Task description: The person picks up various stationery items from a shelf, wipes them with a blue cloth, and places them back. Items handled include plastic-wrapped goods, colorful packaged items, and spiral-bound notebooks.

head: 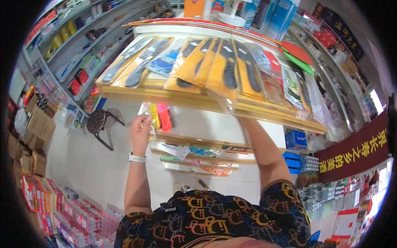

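Observation:
My left hand is at the left end of a lower white shelf, with its fingertips pinched on what looks like clear plastic packaging. Beside it lie a yellow packet and a red-orange packet. My right forearm reaches under the upper shelf's yellow edge, which hides the right hand. Above, plastic-wrapped yellow and black packs, apparently shoe insoles, lie in a row. A blue packet sits among them.
Red and green fly swatters lie at the upper shelf's right end. A stool stands on the floor at left. Cardboard boxes are stacked farther left. A blue box is at right. Stocked shelving lines the sides.

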